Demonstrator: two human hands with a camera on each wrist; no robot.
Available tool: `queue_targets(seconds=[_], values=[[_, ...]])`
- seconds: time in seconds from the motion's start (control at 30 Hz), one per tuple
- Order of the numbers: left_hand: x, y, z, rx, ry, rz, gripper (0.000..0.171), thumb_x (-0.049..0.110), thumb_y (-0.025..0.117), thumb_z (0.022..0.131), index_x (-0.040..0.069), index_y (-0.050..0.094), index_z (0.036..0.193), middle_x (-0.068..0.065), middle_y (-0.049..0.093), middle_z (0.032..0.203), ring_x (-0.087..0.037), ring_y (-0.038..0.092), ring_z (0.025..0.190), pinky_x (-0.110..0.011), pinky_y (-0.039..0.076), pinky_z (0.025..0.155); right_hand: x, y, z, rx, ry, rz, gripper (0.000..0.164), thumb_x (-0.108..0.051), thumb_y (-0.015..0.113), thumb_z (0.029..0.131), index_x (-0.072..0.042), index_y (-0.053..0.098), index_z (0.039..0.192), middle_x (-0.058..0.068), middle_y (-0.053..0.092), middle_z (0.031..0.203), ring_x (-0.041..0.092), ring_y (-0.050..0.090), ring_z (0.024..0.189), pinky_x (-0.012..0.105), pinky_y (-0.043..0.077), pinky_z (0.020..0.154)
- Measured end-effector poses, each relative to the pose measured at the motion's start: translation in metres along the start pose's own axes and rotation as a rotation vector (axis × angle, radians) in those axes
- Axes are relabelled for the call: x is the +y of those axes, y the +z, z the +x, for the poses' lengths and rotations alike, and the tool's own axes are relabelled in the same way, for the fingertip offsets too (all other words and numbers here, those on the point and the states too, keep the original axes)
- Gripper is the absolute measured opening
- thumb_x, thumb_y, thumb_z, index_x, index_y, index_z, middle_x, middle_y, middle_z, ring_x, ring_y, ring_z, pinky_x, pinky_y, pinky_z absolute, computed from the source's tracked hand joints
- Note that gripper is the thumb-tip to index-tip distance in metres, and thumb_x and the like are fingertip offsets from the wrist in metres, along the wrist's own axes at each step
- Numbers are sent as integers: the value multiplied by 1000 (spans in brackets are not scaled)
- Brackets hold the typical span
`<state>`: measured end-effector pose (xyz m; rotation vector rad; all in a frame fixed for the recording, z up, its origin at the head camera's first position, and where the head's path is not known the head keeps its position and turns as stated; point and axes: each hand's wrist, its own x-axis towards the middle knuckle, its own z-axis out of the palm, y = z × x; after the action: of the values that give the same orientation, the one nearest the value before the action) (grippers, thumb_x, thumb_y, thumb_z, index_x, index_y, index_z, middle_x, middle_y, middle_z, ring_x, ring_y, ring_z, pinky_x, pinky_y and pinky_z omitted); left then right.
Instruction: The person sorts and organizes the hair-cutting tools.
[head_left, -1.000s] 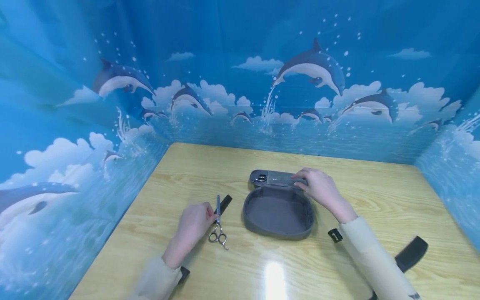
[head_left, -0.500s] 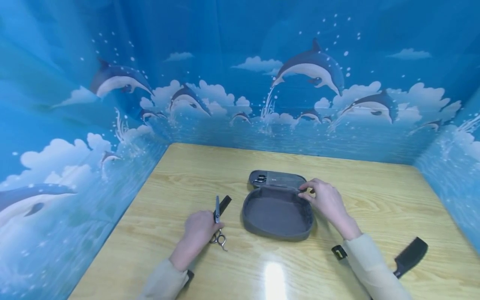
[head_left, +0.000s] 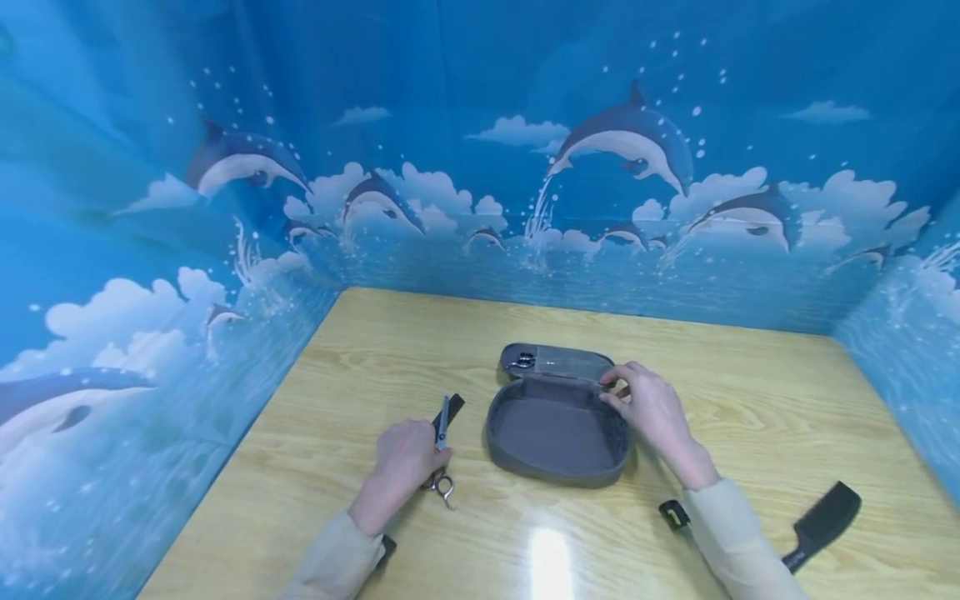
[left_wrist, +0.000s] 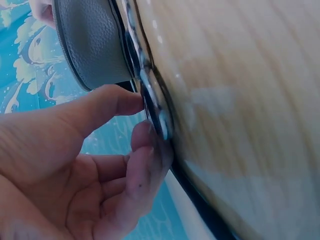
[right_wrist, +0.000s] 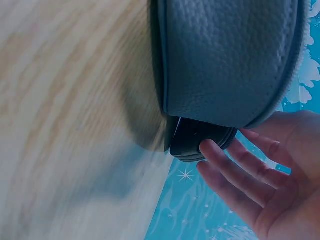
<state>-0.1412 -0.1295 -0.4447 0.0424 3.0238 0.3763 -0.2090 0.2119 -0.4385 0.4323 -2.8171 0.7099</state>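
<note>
My left hand pinches silver hairdressing scissors, thumb on one side and fingertips on the other in the left wrist view. Under them lies a dark flat comb, partly covered by the hand. A grey zippered case stands unzipped, its lid laid back behind it. My right hand is at the back right corner, holding the case where lid and body meet. In the right wrist view its fingertips touch the lid's dark edge; the thumb's contact is hidden behind the case wall.
Another pair of scissors sits in the lid beside a clear pocket. A black wide comb lies at the right of the wooden table. Dolphin-print curtains stand along the table's back and sides.
My right hand has slid from the lid's right end down to the back corner of the case. My left hand has shifted slightly right and now covers more of the scissors' handles.
</note>
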Motion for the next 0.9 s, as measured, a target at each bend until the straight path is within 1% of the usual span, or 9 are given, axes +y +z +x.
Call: queue_targets(seconds=[0.07,0.13,0.23,0.33,0.4,0.53,0.7,0.8,0.9], values=[[-1,0,0,11,6,-13,42,28,78,83,16,48,57,3,48,53,-13,44,48,-24,34,44,0,1,-1,-2,5,5,20,-10,81,85,-6,73,103,15,69,104,25,73,77,45,58,62],[-3,0,-1,25,12,-16,39,25,77,78,17,47,55,2,47,53,-15,46,49,-26,35,44,1,1,-1,-1,6,8,20,-10,81,85,-6,73,103,15,69,105,25,73,77,45,58,62],[-5,1,0,28,20,-12,35,22,76,71,18,45,54,2,47,54,-17,46,50,-28,36,44,1,1,-1,0,10,11,21,-11,81,86,-6,72,104,15,69,106,25,73,77,45,58,62],[-7,1,0,12,23,-13,34,24,76,72,19,47,55,4,47,54,-15,45,51,-26,35,45,1,1,-2,1,10,11,21,-10,81,86,-6,72,104,15,69,106,25,73,77,45,58,62],[-8,0,-1,24,40,-13,34,25,77,73,18,48,57,5,46,53,-13,43,50,-24,32,45,2,1,-2,5,11,10,21,-11,81,86,-6,72,104,15,69,106,25,73,77,45,58,62],[-13,0,-5,100,98,-30,35,25,77,76,19,47,60,9,42,52,-9,38,49,-21,27,46,2,1,-2,13,10,9,21,-11,81,86,-6,72,104,14,69,106,25,73,76,44,58,62],[-17,-1,-5,234,188,-49,35,21,78,79,19,47,62,10,39,51,-8,35,47,-20,25,43,1,0,-2,8,10,11,20,-10,80,86,-6,72,104,14,69,106,24,73,76,43,58,60],[-18,-4,-4,299,217,-59,25,19,77,79,19,56,65,10,41,52,-9,37,49,-22,26,41,0,0,-3,6,9,9,21,-10,80,86,-6,72,105,14,69,106,25,73,77,42,58,60],[-16,-8,-2,317,219,-80,13,19,76,80,19,66,72,9,45,55,-11,38,53,-23,29,42,0,0,-4,6,8,-7,21,-11,80,87,-6,73,106,15,69,106,28,72,80,43,58,61]])
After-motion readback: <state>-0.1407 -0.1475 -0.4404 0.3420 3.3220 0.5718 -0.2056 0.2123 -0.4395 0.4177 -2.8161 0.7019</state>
